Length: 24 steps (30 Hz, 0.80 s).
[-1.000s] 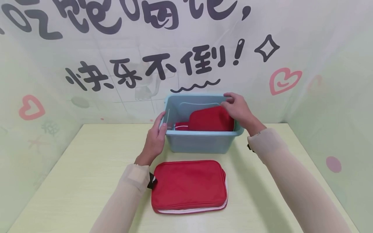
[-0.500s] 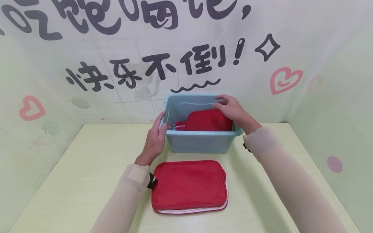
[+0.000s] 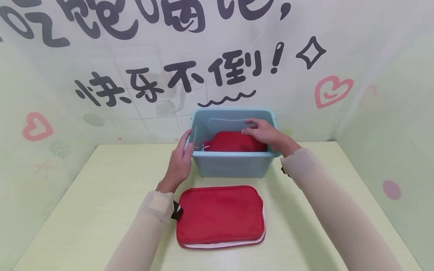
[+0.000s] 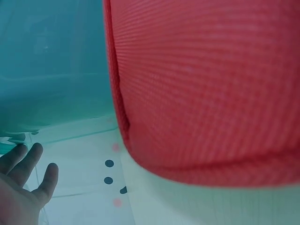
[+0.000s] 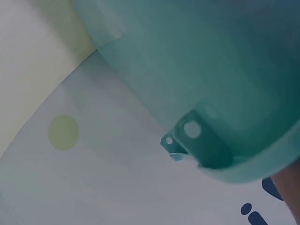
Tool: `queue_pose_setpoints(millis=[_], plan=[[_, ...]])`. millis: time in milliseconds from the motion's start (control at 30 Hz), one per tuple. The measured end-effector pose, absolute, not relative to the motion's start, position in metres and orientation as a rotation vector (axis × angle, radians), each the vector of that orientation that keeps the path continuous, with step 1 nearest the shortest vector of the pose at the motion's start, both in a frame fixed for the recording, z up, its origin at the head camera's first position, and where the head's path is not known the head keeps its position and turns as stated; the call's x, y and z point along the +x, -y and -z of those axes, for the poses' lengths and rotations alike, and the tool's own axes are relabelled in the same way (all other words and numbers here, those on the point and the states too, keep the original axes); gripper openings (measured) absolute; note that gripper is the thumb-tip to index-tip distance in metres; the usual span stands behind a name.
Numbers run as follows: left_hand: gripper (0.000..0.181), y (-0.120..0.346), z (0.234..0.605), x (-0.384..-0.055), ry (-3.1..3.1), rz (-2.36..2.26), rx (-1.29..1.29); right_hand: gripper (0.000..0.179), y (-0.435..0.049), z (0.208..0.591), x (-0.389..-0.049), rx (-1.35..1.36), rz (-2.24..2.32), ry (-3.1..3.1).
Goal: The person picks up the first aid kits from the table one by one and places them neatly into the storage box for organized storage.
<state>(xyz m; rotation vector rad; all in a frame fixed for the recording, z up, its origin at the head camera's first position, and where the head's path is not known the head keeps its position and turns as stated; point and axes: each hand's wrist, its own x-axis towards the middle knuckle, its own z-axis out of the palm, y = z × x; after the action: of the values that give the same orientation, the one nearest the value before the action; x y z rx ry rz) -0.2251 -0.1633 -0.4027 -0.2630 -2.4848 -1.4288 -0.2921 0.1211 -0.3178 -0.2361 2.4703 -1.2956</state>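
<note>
A light blue plastic bin (image 3: 234, 165) stands near the back of the table. Inside it is a red fabric pouch (image 3: 225, 141), with a bit of red with a white line showing at its left. My left hand (image 3: 179, 160) holds the bin's left rim near the front corner, thumb over the edge. My right hand (image 3: 268, 135) reaches over the right rim and touches the top of the pouch, fingers extended; its lower fingers are hidden. In front of the bin lies another red pouch (image 3: 220, 214) with white edging, seen close up as a red pouch (image 4: 201, 93) in the left wrist view.
The pale yellow table (image 3: 112, 195) ends at a white back wall (image 3: 149, 124) printed with dark characters. Light green panels flank both sides. In the right wrist view, the bin's outer wall (image 5: 197, 61) and a handle lug fill much of the picture.
My right hand has moved left and slightly down over the bin. Under it, the pouch in the bin has sunk lower and tilted flatter. The left hand has stayed on the rim.
</note>
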Motion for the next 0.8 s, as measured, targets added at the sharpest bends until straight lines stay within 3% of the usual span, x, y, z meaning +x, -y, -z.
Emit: queue_pose_setpoints(millis=[400, 800], plan=[[0.055, 0.166, 0.403, -0.226, 2.459, 1.445, -0.290, 0.052, -0.150, 0.290, -0.265, -0.359, 1.609, -2.445], [0.055, 0.165, 0.405, -0.227, 2.465, 1.456, -0.284, 0.050, -0.189, 0.296, -0.244, -0.338, 1.725, -2.487]])
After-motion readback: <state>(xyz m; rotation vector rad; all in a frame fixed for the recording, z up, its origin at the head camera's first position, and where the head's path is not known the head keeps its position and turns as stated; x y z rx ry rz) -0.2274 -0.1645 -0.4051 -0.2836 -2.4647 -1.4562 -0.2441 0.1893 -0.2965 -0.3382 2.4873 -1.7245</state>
